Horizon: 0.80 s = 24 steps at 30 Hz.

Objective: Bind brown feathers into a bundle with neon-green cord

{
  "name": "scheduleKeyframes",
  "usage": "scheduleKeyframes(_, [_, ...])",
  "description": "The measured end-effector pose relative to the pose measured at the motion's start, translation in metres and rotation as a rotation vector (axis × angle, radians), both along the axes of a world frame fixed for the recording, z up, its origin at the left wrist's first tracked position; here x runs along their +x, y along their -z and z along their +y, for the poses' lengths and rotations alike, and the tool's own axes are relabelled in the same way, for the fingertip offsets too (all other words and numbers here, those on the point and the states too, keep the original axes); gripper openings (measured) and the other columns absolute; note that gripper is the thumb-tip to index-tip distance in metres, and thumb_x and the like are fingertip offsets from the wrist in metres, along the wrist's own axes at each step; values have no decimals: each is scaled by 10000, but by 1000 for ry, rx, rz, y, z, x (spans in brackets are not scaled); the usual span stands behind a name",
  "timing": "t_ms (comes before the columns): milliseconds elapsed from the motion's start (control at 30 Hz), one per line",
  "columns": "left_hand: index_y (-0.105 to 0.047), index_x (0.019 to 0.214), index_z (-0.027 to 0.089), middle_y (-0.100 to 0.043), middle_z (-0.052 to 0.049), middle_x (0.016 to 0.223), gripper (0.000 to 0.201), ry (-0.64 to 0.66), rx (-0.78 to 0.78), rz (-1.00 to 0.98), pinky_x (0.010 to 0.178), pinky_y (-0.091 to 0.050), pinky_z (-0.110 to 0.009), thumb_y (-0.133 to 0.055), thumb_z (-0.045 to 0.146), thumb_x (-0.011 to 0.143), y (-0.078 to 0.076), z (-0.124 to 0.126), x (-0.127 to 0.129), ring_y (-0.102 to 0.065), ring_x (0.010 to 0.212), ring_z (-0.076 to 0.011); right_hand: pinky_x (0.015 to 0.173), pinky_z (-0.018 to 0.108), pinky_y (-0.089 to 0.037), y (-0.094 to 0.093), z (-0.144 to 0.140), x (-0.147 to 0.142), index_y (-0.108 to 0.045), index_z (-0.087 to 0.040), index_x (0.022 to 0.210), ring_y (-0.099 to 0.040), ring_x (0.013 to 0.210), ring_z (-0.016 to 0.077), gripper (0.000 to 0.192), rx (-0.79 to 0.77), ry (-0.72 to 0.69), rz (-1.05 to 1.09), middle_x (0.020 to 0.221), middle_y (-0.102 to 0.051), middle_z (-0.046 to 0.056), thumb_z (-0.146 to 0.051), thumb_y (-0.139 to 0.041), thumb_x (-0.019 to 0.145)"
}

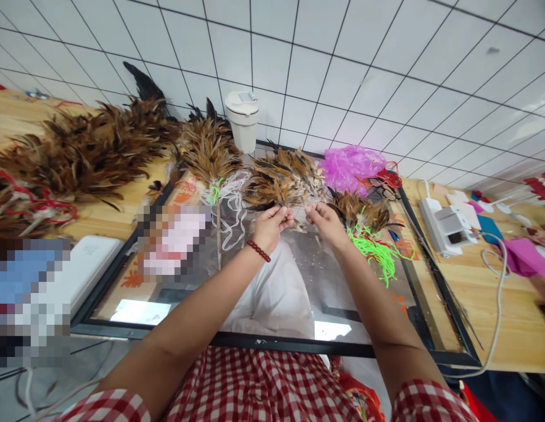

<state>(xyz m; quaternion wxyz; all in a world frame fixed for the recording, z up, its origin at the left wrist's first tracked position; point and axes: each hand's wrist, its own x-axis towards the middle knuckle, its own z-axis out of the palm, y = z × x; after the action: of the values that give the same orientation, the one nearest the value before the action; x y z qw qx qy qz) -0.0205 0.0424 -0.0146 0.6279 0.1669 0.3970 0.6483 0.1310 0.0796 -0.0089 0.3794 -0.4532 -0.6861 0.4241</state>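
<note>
Head view: hands [299,223] on feathers [281,179]

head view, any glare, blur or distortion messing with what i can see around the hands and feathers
Head view: bright glare patches on the glass panel near its front edge; wide-angle bending curves the wall tiles and table edges; blocky pixelated patches cover areas at left; the left hand and right hand at the brown feather bundle are fairly sharp, evenly lit, without hard shadows.
</note>
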Motion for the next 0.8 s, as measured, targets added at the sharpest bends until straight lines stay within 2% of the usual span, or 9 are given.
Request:
scheduleKeyframes(100, [-655,670,109,-658,-18,678,237,11,22,8,660,-509,-235,-826,255,596,2,0,1,-599,611,-76,557,241,-335,-4,-7,-10,-550,-197,698,-411,557,101,390,-106,-76,169,592,-489,-38,-574,-608,780])
scheduleKeyframes(267, [-682,632,118,-645,-1,625,269,50,42,72,664,-505,-251,-860,279,511,6,-1,5,-580,601,-84,541,240,-346,-7,-16,-19,-598,-179,705,-446,543,95,393,-134,-70,132,613,-581,-15,-566,-640,758])
scheduleKeyframes(400, [-678,642,118,-650,-9,645,274,79,43,75,681,-506,-267,-859,282,519,4,-3,4,-590,621,-95,576,254,-403,-8,-15,-15,-630,-175,728,-528,588,119,377,-113,-55,106,659,-643,12,-550,-642,768])
scheduleKeyframes(500, [-651,652,122,-655,-16,687,274,95,52,4,702,-509,-266,-844,293,560,2,-2,0,-605,657,-98,611,271,-426,-9,-14,-10,-645,-191,790,-538,639,138,346,42,-70,38,715,-633,18,-535,-675,754])
scheduleKeyframes(633, [-641,668,121,-651,-24,709,262,144,80,-20,683,-505,-265,-824,295,600,1,-1,-4,-607,672,-106,681,295,-423,-12,-15,-5,-640,-224,831,-513,709,163,265,344,-78,-216,756,-562,25,-469,-707,756])
scheduleKeyframes(700, [-647,660,115,-633,-14,662,267,181,100,23,665,-498,-258,-829,301,595,1,-2,-3,-588,634,-97,696,299,-420,-11,-17,-5,-628,-227,844,-512,725,170,218,401,-77,-272,775,-556,32,-438,-664,802])
scheduleKeyframes(800, [-646,626,116,-635,-11,631,320,217,109,77,672,-500,-255,-858,339,539,1,-3,-1,-582,613,-90,703,298,-418,-10,-18,-7,-602,-225,826,-511,734,174,182,402,-24,-293,787,-560,33,-404,-637,820])
